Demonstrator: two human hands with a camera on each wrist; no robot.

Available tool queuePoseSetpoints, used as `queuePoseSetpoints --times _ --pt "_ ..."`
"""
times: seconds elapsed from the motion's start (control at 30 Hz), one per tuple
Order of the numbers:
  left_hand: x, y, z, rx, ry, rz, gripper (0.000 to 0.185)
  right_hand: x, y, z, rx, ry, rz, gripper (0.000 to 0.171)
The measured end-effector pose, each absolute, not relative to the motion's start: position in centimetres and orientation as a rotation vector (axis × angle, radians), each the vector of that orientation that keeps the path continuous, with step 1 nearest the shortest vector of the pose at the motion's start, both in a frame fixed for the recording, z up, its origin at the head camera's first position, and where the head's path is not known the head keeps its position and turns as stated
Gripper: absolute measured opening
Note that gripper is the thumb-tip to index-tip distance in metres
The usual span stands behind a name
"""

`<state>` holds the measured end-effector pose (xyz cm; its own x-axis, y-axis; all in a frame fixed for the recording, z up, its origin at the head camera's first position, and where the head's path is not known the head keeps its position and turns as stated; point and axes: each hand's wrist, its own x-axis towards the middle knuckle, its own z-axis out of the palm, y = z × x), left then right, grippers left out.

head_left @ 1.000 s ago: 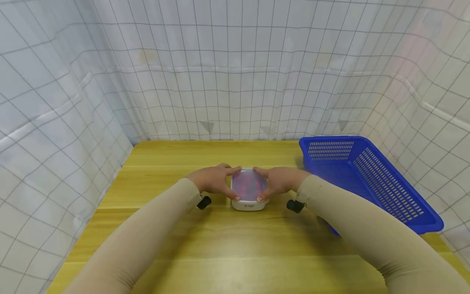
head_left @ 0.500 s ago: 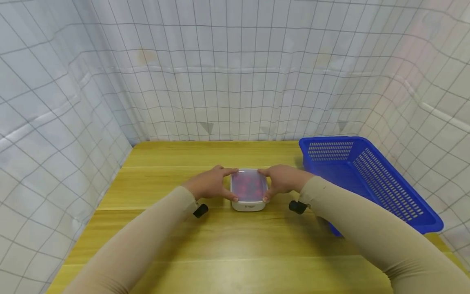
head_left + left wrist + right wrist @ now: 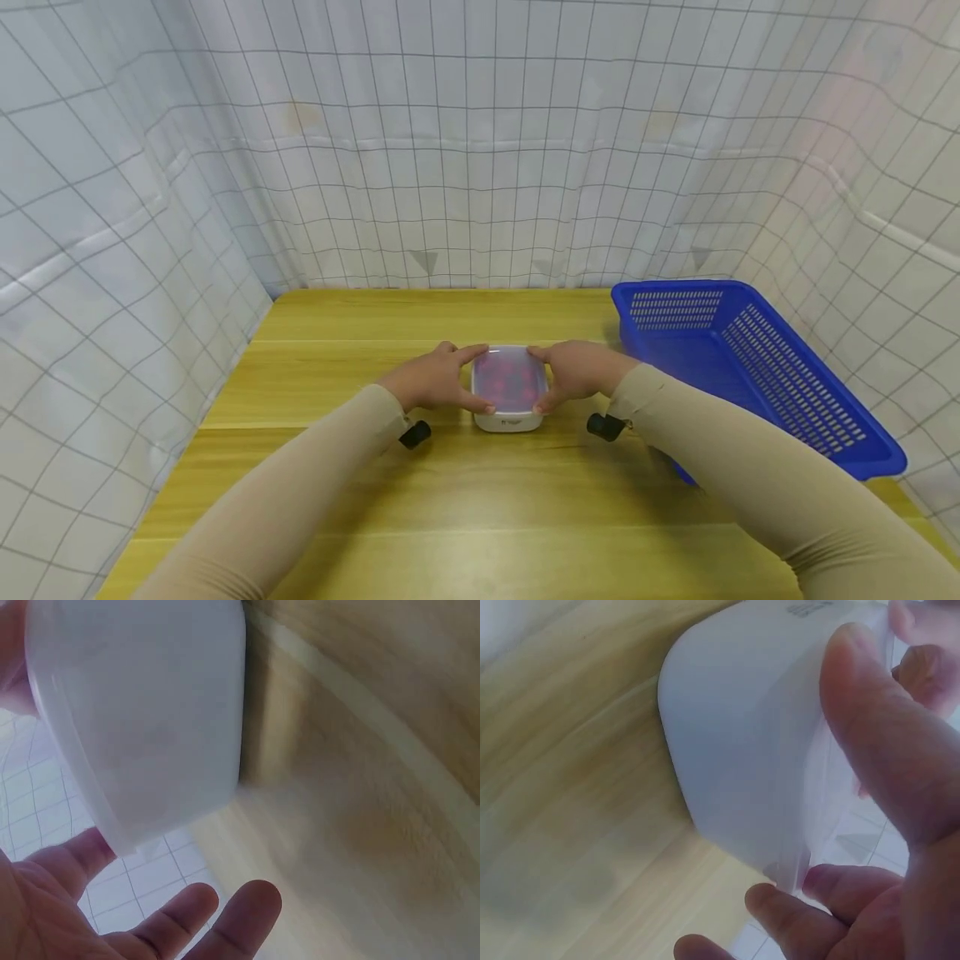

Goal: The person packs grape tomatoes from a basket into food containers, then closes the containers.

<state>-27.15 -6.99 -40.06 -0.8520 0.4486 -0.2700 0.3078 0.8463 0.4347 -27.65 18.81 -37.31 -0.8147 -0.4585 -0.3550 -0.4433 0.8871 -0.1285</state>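
The small white plastic box with a translucent lid (image 3: 508,388) sits mid-frame, squarely between both hands. The left hand (image 3: 429,381) and right hand (image 3: 577,372) pinch its opposite lid edges, equally near.

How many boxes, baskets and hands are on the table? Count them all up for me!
White lidded box: 1
Blue basket: 1
Hands: 2, the left hand and the right hand, both holding the box
Total: 4

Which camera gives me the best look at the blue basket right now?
The head view: the blue basket sits whole at the table's right edge. Both wrist views show only the white container and wood; the basket is out of frame.
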Motion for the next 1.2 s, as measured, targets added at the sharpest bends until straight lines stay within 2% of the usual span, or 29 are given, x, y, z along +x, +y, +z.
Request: queuePoseSetpoints --times 0.23,1.2 --pt "-26.9 -6.3 -40.5 0.543 2.674 0.603 0.118 -27.3 18.3 -37.3 -0.631 2.696 -0.034 0.11" --pt "-26.8 -7.7 -41.0 0.527 2.603 0.594 0.113 -27.4 19.0 -37.7 -0.603 2.65 -0.159 0.107"
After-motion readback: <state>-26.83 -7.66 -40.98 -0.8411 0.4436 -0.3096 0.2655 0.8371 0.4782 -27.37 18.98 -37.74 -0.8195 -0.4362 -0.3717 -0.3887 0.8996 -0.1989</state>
